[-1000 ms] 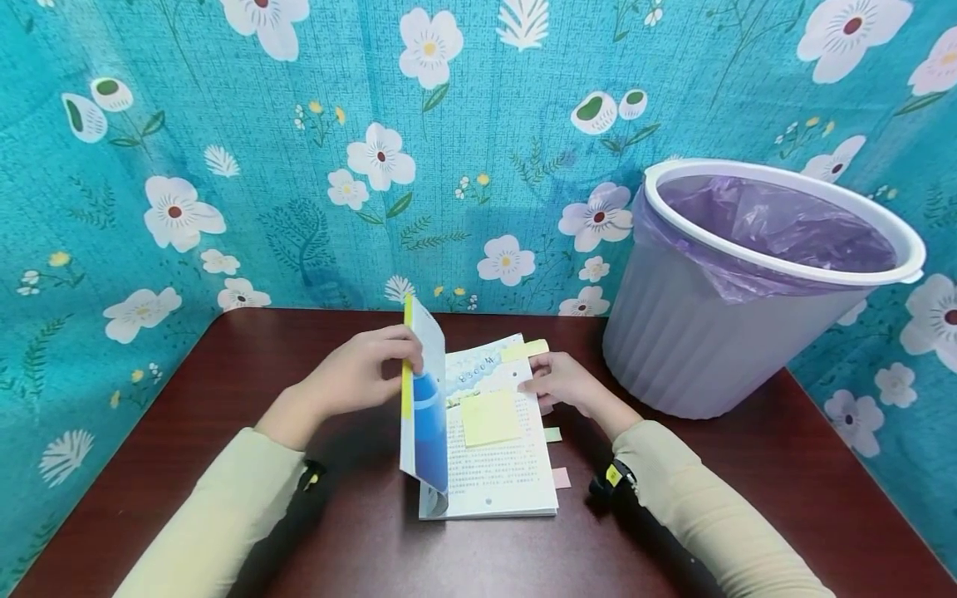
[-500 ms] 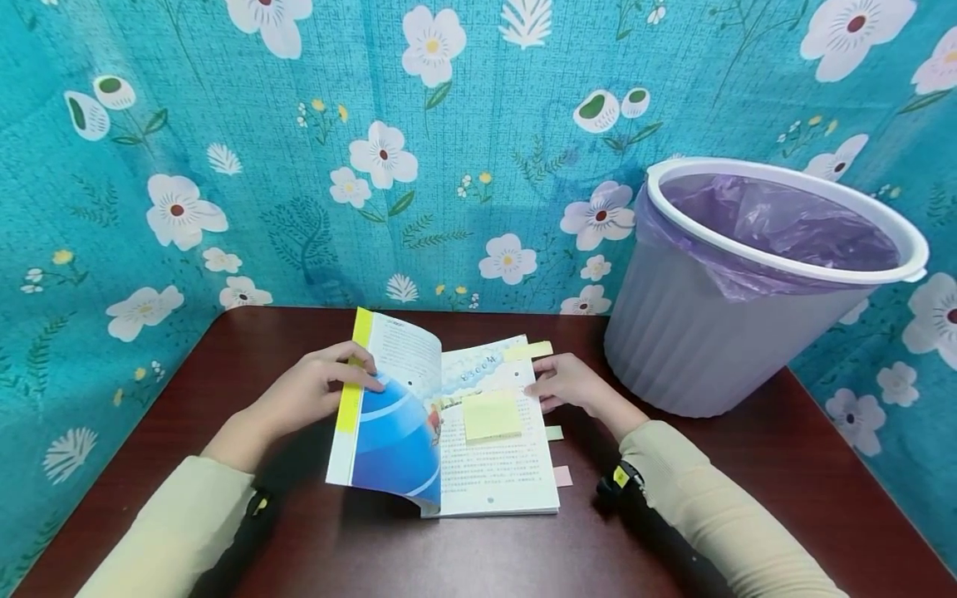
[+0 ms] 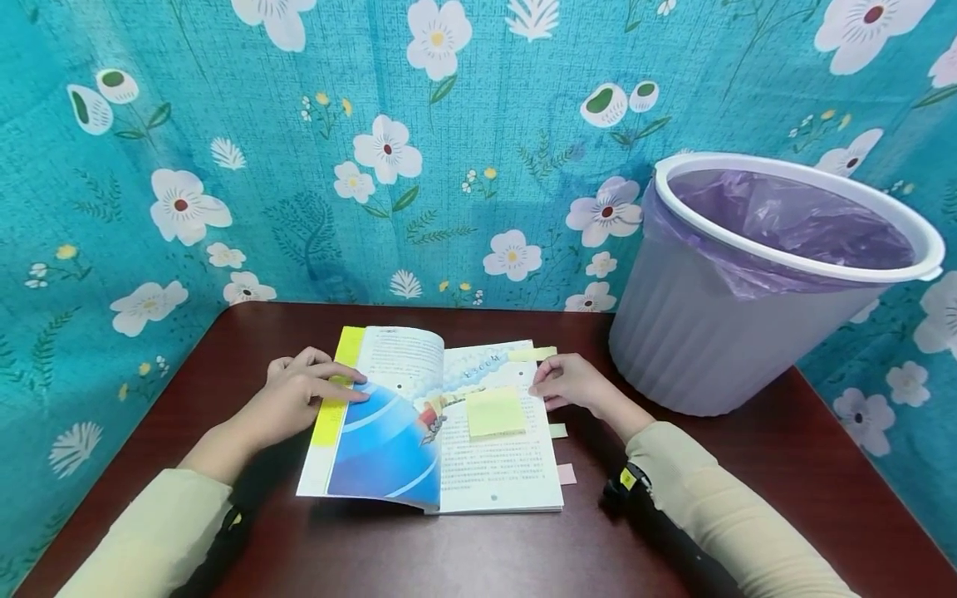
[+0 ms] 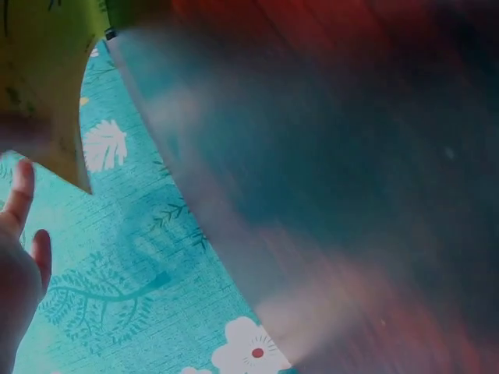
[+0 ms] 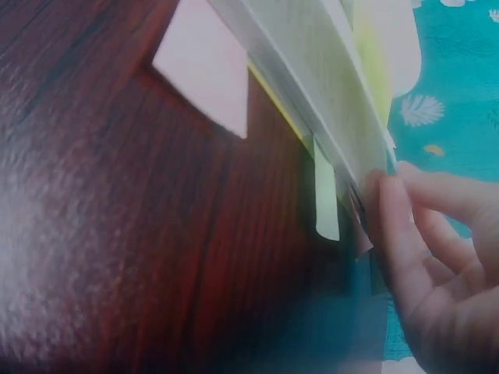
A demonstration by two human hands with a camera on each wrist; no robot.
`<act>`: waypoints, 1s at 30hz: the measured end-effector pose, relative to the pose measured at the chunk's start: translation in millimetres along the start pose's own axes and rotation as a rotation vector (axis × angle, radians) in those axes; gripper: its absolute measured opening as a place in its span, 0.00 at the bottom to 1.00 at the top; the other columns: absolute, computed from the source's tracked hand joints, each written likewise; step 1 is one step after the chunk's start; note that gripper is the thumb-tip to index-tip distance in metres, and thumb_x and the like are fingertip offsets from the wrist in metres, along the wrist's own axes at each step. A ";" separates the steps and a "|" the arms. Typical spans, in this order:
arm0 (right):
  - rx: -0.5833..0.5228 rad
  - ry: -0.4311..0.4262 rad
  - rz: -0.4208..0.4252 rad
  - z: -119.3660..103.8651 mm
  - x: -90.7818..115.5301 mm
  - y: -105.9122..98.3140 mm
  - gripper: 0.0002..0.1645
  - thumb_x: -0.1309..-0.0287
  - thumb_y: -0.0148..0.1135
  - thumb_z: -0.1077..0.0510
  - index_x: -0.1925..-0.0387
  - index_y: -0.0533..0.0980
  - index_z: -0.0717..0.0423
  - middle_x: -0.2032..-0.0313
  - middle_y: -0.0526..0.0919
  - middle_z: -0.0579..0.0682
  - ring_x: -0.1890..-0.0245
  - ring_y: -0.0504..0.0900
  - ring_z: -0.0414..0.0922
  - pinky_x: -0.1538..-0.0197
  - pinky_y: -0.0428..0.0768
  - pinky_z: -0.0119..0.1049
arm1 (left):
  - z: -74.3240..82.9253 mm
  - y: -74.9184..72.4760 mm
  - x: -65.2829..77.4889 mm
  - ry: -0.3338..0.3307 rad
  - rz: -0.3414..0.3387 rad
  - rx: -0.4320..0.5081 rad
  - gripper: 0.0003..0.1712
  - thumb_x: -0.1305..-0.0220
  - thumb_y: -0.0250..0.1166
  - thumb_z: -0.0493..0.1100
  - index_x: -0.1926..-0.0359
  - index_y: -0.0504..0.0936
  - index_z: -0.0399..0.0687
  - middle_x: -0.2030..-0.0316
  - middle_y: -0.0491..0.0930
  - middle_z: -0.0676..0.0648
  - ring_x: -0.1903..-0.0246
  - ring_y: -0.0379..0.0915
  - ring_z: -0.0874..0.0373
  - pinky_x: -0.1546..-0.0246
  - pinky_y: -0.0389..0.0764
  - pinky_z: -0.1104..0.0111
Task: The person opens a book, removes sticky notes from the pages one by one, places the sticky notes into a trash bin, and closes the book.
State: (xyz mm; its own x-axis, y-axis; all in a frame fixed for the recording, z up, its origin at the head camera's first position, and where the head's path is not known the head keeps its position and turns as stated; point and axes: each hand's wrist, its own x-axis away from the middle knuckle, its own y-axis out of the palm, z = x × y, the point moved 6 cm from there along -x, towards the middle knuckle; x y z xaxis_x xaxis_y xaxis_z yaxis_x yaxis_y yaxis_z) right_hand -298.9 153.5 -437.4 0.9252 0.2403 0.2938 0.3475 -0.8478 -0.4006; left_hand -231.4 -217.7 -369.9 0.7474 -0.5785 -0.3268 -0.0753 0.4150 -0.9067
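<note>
An open book (image 3: pixel 493 465) lies on the dark table, its left side raised a little off the surface. On its right page sits a pale yellow sticky note (image 3: pixel 496 413). My left hand (image 3: pixel 287 399) lays extended fingers over the yellow outer strip of the left side, fingertips on the blue picture. In the left wrist view, the yellow underside (image 4: pixel 47 101) of the cover shows beside that hand's fingers. My right hand (image 3: pixel 571 386) pinches the book's right edge between thumb and fingers, just below a yellow tab (image 3: pixel 532 354); the right wrist view shows the pages (image 5: pixel 320 86) at its fingertips.
A grey trash bin (image 3: pixel 718 349) lined with a purple bag stands at the back right of the table (image 3: pixel 359 556). A green tab (image 3: pixel 558 430) and a pink tab (image 3: pixel 567 474) stick out of the book's right edge. Behind hangs a blue flowered cloth (image 3: pixel 299 166).
My left hand has turned the book's left side over from nearly upright down to the left, and its fingers have straightened out on it. The right hand has stayed at the right edge.
</note>
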 end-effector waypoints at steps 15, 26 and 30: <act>0.532 -0.164 0.005 -26.6 11.5 9.6 0.14 0.49 0.71 0.65 0.58 0.81 0.54 0.74 0.77 0.51 0.77 0.75 0.46 0.76 0.72 0.33 | 19.3 26.9 -18.9 -0.151 -0.286 0.028 0.11 0.40 0.66 0.38 0.57 0.86 0.56 0.40 0.74 0.53 0.37 0.65 0.50 0.49 0.78 0.57; 0.741 -0.188 -0.084 -38.8 20.0 18.6 0.20 0.52 0.73 0.64 0.54 0.79 0.53 0.75 0.75 0.49 0.78 0.71 0.44 0.77 0.68 0.31 | 43.2 44.6 -34.2 -0.358 -0.379 -0.097 0.41 0.36 0.56 0.69 0.30 0.65 0.53 0.40 0.71 0.36 0.48 0.74 0.43 0.60 0.82 0.52; 0.775 -0.165 -0.102 -39.4 22.3 21.9 0.21 0.51 0.72 0.64 0.53 0.79 0.50 0.75 0.76 0.47 0.78 0.71 0.44 0.78 0.69 0.31 | 57.4 53.5 -37.6 -0.385 -0.359 -0.165 0.49 0.40 0.57 0.72 0.34 0.68 0.37 0.42 0.71 0.33 0.51 0.76 0.43 0.62 0.83 0.56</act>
State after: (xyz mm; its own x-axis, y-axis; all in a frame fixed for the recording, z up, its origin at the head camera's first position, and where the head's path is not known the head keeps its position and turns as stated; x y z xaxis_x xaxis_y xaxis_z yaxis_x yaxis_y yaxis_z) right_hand -276.7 121.6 -405.3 0.8729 0.4168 0.2537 0.3827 -0.2623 -0.8859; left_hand -225.7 -133.3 -390.9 0.9303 -0.3518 0.1040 0.1496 0.1052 -0.9831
